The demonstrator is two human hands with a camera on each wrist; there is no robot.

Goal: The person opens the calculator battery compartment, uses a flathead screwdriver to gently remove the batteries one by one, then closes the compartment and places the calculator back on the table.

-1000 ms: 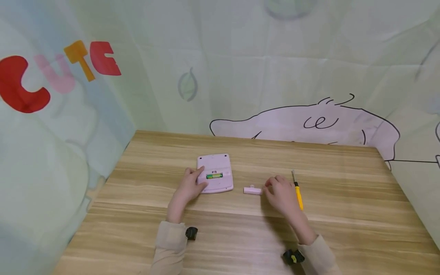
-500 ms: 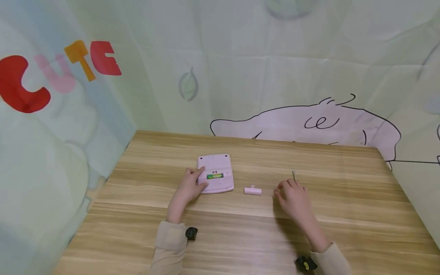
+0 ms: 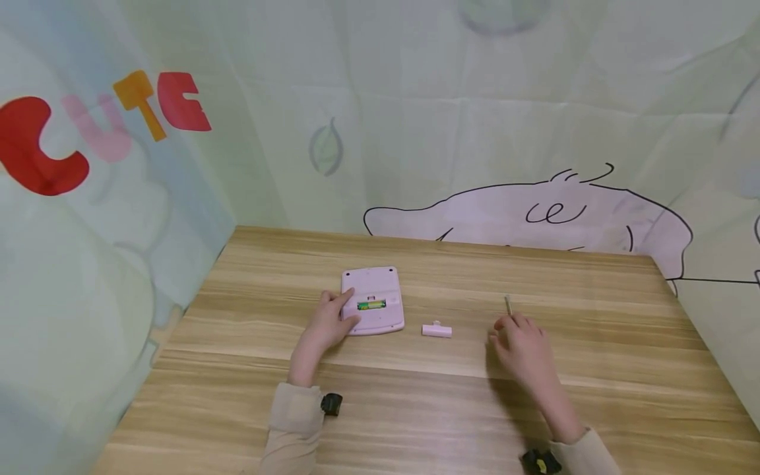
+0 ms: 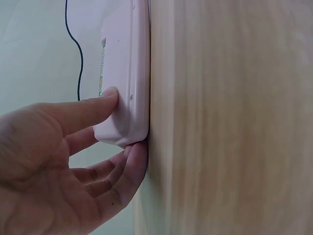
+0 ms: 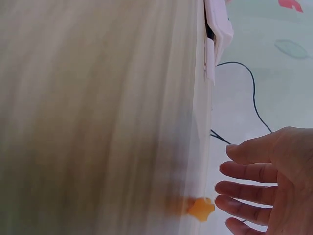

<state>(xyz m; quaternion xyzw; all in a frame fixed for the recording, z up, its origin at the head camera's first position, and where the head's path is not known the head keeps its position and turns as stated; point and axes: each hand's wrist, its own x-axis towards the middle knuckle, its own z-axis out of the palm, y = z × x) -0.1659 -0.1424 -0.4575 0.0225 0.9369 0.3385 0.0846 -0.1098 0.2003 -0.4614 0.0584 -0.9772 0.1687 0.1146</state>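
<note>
A flat pink device, shaped like a calculator lying back side up [image 3: 380,284], rests on the table, and a green battery [image 3: 371,305] shows in its slot. My left hand [image 3: 325,323] grips its left side; in the left wrist view the thumb lies on the back while the fingers curl at the edge. To the right lies a small pink battery cover [image 3: 437,330] with a tab. Above the screwdriver [image 3: 508,304] hovers my right hand [image 3: 524,344], hiding most of it. In the right wrist view the fingers are loosely extended, apart from the orange handle [image 5: 201,209].
The wood-grain table [image 3: 415,409] ends at a back edge against a hanging cloth [image 3: 410,145] printed with a cartoon animal and coloured letters. Black wrist-worn gadgets [image 3: 331,404] sit at both cuffs.
My right hand has moved right from beside the battery cover to over the screwdriver, covering its handle. My left hand and the pink device have stayed in place.
</note>
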